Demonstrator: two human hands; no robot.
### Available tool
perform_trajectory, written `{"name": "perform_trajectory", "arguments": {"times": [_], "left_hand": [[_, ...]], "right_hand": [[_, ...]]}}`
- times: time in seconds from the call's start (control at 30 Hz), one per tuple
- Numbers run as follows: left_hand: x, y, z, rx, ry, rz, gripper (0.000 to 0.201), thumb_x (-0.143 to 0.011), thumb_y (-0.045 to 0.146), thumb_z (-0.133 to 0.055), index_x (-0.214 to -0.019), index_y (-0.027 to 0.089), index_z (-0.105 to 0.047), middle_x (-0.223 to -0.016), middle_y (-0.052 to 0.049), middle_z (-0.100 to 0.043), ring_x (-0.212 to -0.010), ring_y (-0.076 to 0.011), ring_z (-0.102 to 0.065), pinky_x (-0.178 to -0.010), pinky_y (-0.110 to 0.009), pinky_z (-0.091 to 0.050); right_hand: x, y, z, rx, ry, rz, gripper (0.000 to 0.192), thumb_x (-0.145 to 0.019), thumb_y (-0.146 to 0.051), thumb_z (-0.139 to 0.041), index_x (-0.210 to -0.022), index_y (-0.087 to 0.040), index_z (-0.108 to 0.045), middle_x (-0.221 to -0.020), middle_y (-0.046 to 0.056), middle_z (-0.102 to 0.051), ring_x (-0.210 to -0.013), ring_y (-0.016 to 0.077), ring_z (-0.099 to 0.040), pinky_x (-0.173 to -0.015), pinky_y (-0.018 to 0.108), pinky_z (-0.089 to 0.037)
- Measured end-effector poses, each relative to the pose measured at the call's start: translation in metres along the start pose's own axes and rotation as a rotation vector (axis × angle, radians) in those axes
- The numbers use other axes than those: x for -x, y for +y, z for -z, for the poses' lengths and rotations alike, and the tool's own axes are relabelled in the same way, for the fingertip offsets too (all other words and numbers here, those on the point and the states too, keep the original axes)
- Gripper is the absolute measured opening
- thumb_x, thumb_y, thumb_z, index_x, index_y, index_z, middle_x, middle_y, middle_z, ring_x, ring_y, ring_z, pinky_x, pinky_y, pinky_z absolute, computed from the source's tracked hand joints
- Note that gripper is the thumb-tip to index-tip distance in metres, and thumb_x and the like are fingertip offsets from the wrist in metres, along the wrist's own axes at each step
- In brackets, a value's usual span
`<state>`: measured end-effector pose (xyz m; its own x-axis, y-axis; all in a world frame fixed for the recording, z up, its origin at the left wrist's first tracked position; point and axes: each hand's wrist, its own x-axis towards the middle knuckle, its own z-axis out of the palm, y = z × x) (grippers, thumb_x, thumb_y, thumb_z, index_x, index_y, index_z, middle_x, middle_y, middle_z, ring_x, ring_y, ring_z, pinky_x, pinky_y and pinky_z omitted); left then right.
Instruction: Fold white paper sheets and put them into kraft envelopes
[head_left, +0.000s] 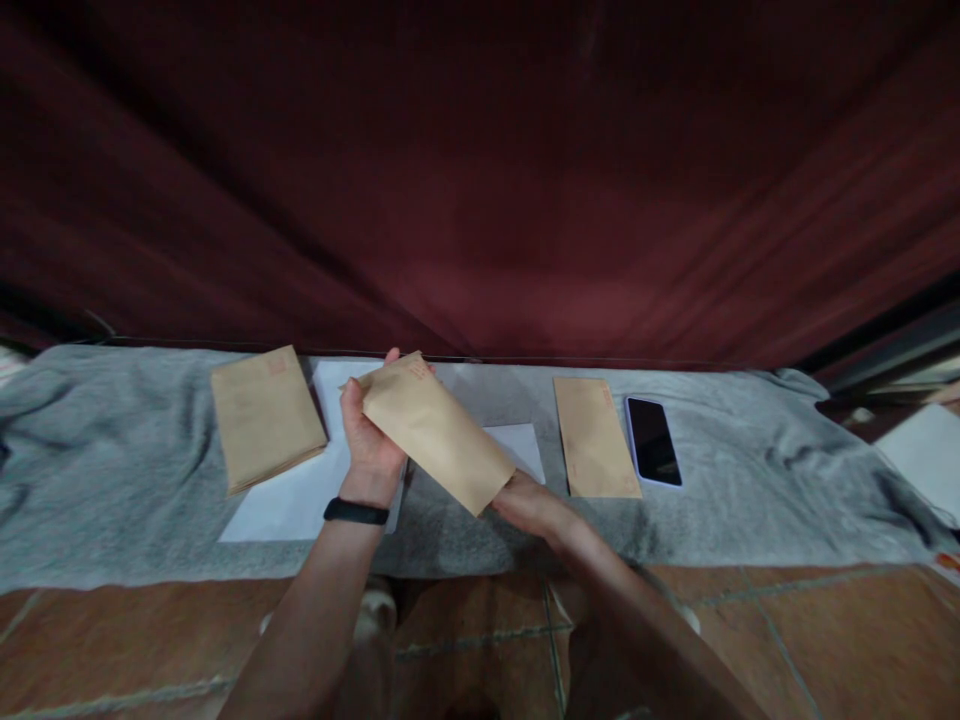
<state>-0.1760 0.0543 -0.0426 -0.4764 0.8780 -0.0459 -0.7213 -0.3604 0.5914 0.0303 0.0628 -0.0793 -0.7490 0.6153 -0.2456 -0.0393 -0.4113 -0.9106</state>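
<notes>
A brown paper envelope (439, 430) is held at a slant above the grey cloth, its far end up and to the left. My left hand (371, 440) is closed around that far end, the thumb on its near side and fingertips showing beyond it. My right hand (517, 500) reaches into the envelope's open near end. Its fingers are hidden inside, so whether they grip anything does not show. Below lie large white paper (289, 500) at the left and a smaller piece of white paper (523, 447), partly covered by the envelope.
A stack of brown envelopes (266, 420) rests on the left, overlapping the white paper. To the right lie a single brown envelope (596, 440) and a phone (654, 442). Grey cloth (765, 470) covers the surface, with a dark red curtain (480, 200) behind.
</notes>
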Motion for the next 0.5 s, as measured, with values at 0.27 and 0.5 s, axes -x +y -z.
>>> {"name": "perform_trajectory", "arguments": {"times": [0.27, 0.5], "left_hand": [[-0.005, 0.012, 0.009, -0.001, 0.047, -0.072, 0.063, -0.08, 0.061, -0.076, -0.128, 0.021, -0.068, -0.125, -0.011, -0.074, -0.126, -0.0301, -0.065, -0.107, -0.043, -0.053], [-0.011, 0.021, 0.02, -0.256, 0.158, -0.332, 0.069, -0.073, 0.049, -0.088, -0.135, 0.035, -0.062, -0.146, -0.004, -0.061, -0.145, -0.0273, -0.048, -0.12, -0.042, -0.039]], "right_hand": [[0.003, -0.024, 0.003, -0.3, -0.008, 0.018, 0.029, -0.075, -0.049, -0.074, -0.096, -0.029, -0.074, -0.095, 0.005, -0.076, -0.101, 0.0274, -0.069, -0.082, 0.039, -0.055], [-0.005, -0.022, 0.014, -0.275, 0.117, 0.028, 0.047, -0.075, -0.058, -0.079, -0.103, -0.02, -0.072, -0.095, 0.006, -0.077, -0.088, 0.0217, -0.071, -0.067, 0.028, -0.052]]}}
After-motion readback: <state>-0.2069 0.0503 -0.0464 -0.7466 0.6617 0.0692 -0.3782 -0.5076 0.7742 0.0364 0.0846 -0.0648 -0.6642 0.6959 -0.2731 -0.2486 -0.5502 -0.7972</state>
